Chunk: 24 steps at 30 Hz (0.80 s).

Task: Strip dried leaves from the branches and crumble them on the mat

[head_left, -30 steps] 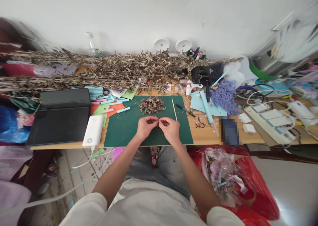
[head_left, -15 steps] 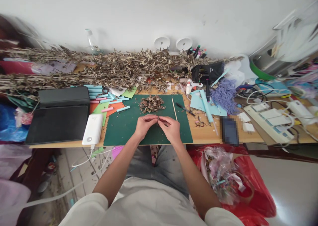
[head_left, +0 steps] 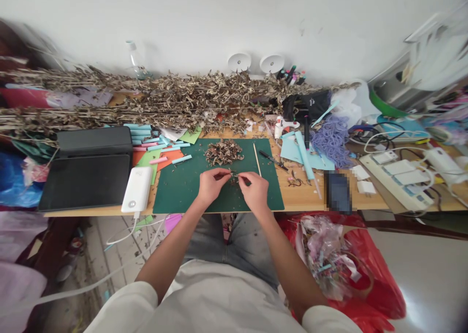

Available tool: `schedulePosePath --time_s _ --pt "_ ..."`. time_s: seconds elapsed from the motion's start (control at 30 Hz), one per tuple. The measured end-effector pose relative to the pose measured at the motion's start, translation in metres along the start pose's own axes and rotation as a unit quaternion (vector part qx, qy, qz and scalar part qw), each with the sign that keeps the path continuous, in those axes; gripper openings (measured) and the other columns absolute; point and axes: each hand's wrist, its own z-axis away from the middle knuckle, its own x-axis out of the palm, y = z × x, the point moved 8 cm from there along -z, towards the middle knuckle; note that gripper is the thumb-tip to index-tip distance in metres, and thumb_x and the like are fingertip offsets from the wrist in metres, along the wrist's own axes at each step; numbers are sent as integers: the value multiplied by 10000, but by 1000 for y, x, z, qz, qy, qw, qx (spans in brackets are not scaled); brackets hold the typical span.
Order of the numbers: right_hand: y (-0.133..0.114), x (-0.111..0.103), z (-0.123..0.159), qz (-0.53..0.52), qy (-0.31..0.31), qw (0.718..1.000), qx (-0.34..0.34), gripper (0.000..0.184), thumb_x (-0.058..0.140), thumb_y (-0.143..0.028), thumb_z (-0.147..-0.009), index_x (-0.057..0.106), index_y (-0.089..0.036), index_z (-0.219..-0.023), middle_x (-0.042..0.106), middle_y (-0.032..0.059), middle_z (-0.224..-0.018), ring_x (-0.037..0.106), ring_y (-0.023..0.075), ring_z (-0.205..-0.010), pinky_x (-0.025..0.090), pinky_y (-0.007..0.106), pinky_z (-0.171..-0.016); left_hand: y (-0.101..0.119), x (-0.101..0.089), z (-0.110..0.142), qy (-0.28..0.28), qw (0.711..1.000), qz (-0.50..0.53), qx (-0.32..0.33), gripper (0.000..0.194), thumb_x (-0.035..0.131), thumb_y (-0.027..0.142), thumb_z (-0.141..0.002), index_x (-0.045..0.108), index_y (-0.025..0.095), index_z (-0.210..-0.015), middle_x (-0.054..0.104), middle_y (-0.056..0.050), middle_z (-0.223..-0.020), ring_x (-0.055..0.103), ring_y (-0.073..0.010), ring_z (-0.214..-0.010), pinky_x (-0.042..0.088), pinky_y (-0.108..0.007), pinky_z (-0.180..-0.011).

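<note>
Over the green cutting mat [head_left: 183,189], my left hand [head_left: 213,186] and my right hand [head_left: 254,189] face each other with thumb and fingertips pinched. Small bits of dried leaf [head_left: 234,175] show between the fingertips, and both hands appear to grip them. A few dark crumbs lie on the mat just below. Behind my hands sits a loose pile of dried brown leaves [head_left: 224,152]. To the right of the pile lie a thin wooden stick [head_left: 257,159] and a black pen [head_left: 273,160].
Bundles of dried stalks [head_left: 204,96] run along the back. At left are a black tablet case [head_left: 86,179], a white power bank [head_left: 137,189] and rolled paper tubes [head_left: 141,133]. On the right stand a glue gun [head_left: 285,125], purple yarn [head_left: 331,140], a phone [head_left: 338,191] and a power strip [head_left: 397,182].
My hands have drawn slightly apart, opening a small gap between the fingertips. Leaf fragments now show in that gap, with crumbs beneath it.
</note>
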Motion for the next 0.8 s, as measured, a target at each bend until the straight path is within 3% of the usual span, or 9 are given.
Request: schedulePosePath --time_s 0.13,0.3,0.43,0.63,0.8 --pt "-1 7 1 -86 -49 995 18 235 595 -206 -822 712 -221 -1026 724 51 -939 687 172 -759 582 304 -736 -10 6 -3 -21 999 41 -24 172 740 301 -697 759 174 -812 752 -54 -814 693 -198 -751 554 -305 -728" --pt "-6 2 -1 -89 -20 996 14 168 587 -238 -843 743 -232 -902 736 39 -902 688 170 -750 579 301 -721 -17 16 -3 -63 992 96 -53 218 736 316 -702 767 166 -857 757 -63 -841 696 -196 -758 560 -320 -761" --pt "-8 4 -1 -55 2 998 -8 148 577 -200 -816 723 -213 -799 719 33 -790 656 159 -667 548 282 -659 -6 14 0 -48 998 29 -32 164 694 248 -734 765 167 -859 757 -62 -851 700 -189 -754 560 -302 -741" --pt "-2 -3 -1 1 41 999 9 118 580 -171 -780 695 -195 -773 682 27 -722 628 162 -639 514 278 -644 17 5 3 3 991 -117 68 158 631 167 -784 756 192 -878 755 -44 -867 689 -174 -757 546 -292 -755" --pt "1 3 -5 -6 -30 1000 8 148 564 -169 -802 707 -205 -798 706 35 -769 643 170 -663 528 294 -672 7 2 -1 10 997 -75 35 106 676 245 -779 760 210 -832 756 -30 -832 689 -183 -736 547 -295 -728"
